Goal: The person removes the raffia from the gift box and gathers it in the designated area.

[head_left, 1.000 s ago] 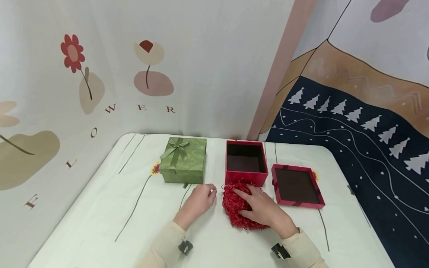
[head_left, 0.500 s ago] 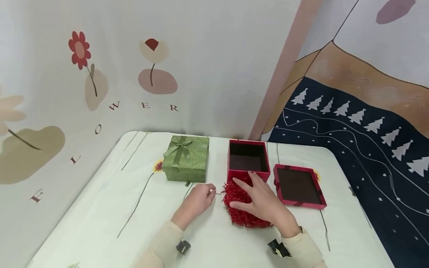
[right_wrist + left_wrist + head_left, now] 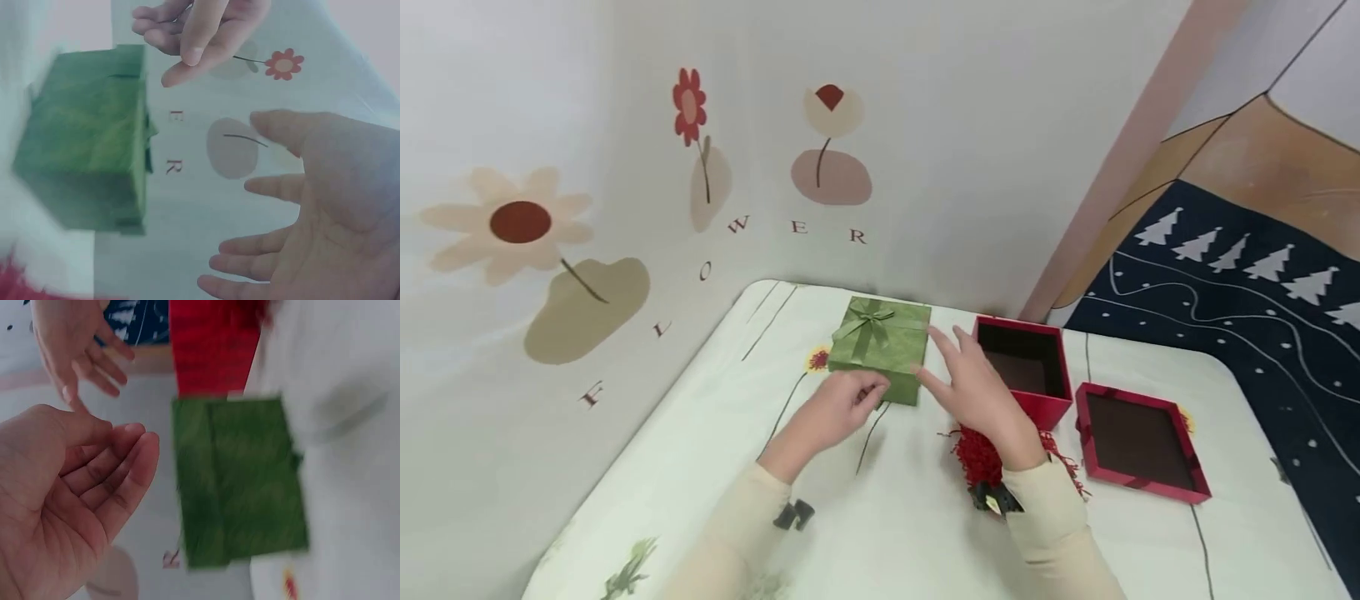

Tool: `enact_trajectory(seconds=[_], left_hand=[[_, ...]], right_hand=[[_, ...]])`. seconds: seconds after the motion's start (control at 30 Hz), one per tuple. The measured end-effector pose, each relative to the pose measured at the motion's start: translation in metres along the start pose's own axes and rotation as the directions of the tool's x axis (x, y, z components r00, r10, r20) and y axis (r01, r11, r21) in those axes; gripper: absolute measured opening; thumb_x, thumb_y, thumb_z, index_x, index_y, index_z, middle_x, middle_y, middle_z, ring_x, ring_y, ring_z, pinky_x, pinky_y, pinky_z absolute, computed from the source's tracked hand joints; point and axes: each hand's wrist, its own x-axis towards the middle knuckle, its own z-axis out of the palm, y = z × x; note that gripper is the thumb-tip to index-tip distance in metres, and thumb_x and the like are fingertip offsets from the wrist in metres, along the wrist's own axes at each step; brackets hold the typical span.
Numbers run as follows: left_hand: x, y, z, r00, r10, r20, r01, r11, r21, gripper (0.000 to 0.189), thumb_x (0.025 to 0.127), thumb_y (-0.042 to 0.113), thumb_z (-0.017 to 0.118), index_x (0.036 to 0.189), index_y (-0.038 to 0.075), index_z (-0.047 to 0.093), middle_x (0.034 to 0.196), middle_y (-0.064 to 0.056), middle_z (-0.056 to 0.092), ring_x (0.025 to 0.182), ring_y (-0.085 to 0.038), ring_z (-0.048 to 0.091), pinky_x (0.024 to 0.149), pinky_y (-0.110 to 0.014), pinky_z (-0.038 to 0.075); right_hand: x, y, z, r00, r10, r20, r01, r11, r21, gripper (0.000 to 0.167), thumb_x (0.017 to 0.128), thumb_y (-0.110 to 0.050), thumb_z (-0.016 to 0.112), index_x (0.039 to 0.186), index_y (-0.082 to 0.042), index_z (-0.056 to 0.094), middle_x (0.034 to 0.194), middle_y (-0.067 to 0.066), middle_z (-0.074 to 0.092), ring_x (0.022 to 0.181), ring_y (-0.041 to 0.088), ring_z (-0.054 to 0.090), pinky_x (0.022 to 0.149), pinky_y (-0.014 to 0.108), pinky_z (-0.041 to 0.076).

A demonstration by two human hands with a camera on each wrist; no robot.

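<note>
A green gift box with its lid on and a ribbon bow stands on the table. My left hand is just in front of it, fingers loosely bent, and nothing shows between them in the left wrist view. My right hand, fingers spread, hovers between the green box and an open red box. In the right wrist view the right palm holds nothing. Red shredded paper lies in a heap in front of the red box, partly hidden under my right forearm.
The red box's lid lies upturned to its right, dark inside showing. A white cloth with printed flowers covers the table. A printed curtain hangs behind the table's far edge.
My right hand has lifted off the shredded paper and moved left toward the green box. My left hand has moved close to that box's front. The head view has turned left.
</note>
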Motion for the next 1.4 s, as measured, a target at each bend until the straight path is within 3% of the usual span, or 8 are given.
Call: enact_trajectory(seconds=[0.13,0.27,0.4,0.6,0.87,0.97,1.23,1.4], left_hand=[[0.007,-0.015,-0.032,0.998,-0.033,-0.06,0.035,0.999,0.027,0.024,0.104,0.009,0.059,0.119,-0.006,0.071,0.104,-0.014,0.073,0.08,-0.016,0.065,0.073,-0.029,0.058],[0.021,-0.035,-0.05,0.987,-0.09,-0.137,0.099,0.993,0.058,0.026,0.104,0.008,0.058,0.123,-0.007,0.069,0.111,-0.017,0.07,0.097,-0.028,0.068,0.084,-0.04,0.059],[0.033,-0.053,-0.055,0.975,-0.156,-0.16,0.171,0.982,0.081,0.036,0.106,0.013,0.055,0.135,-0.007,0.061,0.131,-0.022,0.063,0.118,-0.037,0.063,0.099,-0.05,0.053],[0.048,-0.073,-0.052,0.957,-0.27,-0.108,0.279,0.957,0.084,0.047,0.108,0.019,0.05,0.145,-0.011,0.05,0.146,-0.029,0.052,0.133,-0.043,0.053,0.11,-0.053,0.045],[0.056,-0.085,-0.034,0.949,-0.316,-0.014,0.315,0.948,-0.051,0.043,0.109,0.023,0.053,0.135,-0.011,0.059,0.111,-0.02,0.071,0.094,-0.027,0.068,0.079,-0.04,0.058],[0.058,-0.085,-0.029,0.937,-0.348,-0.027,0.343,0.933,-0.113,0.039,0.107,0.025,0.058,0.127,-0.007,0.067,0.107,-0.016,0.073,0.092,-0.022,0.067,0.078,-0.036,0.057],[0.059,-0.089,-0.03,0.894,-0.448,-0.002,0.436,0.87,-0.231,0.037,0.105,0.026,0.063,0.117,-0.006,0.074,0.082,-0.005,0.066,0.076,-0.018,0.056,0.067,-0.03,0.047],[0.057,-0.091,-0.033,0.877,-0.478,0.041,0.472,0.843,-0.258,0.033,0.106,0.028,0.061,0.094,0.0,0.075,0.062,0.002,0.05,0.062,-0.014,0.046,0.063,-0.029,0.041]], right_hand=[[0.024,-0.017,-0.001,1.0,0.014,-0.005,-0.014,0.999,0.032,0.077,0.103,-0.038,0.064,0.164,-0.009,0.026,0.163,0.032,0.025,0.147,0.048,0.034,0.113,0.065,0.037],[0.05,-0.025,0.003,0.997,0.075,-0.002,-0.074,0.989,0.129,0.078,0.104,-0.037,0.06,0.165,-0.006,0.021,0.163,0.031,0.026,0.148,0.044,0.034,0.117,0.06,0.034],[0.069,-0.02,0.013,0.98,0.195,-0.026,-0.186,0.961,0.202,0.078,0.106,-0.036,0.056,0.164,-0.002,0.017,0.163,0.031,0.024,0.151,0.043,0.027,0.12,0.057,0.029],[0.089,-0.004,0.04,0.938,0.345,-0.039,-0.324,0.91,0.26,0.08,0.106,-0.035,0.055,0.162,0.006,0.015,0.16,0.036,0.029,0.15,0.046,0.029,0.121,0.055,0.029],[0.089,0.013,0.062,0.869,0.494,-0.032,-0.454,0.821,0.345,0.07,0.103,-0.038,0.059,0.146,0.014,0.042,0.143,0.032,0.053,0.134,0.043,0.052,0.11,0.054,0.044],[0.087,0.019,0.059,0.847,0.528,-0.057,-0.473,0.799,0.372,0.069,0.1,-0.039,0.065,0.141,0.014,0.049,0.138,0.031,0.057,0.128,0.042,0.056,0.106,0.054,0.047],[0.086,0.026,0.052,0.832,0.552,-0.062,-0.484,0.775,0.407,0.061,0.097,-0.038,0.069,0.125,0.015,0.061,0.128,0.03,0.063,0.116,0.039,0.06,0.1,0.052,0.049],[0.083,0.029,0.054,0.821,0.569,-0.044,-0.491,0.744,0.453,0.057,0.095,-0.037,0.071,0.118,0.014,0.066,0.122,0.028,0.065,0.109,0.036,0.061,0.095,0.049,0.051]])
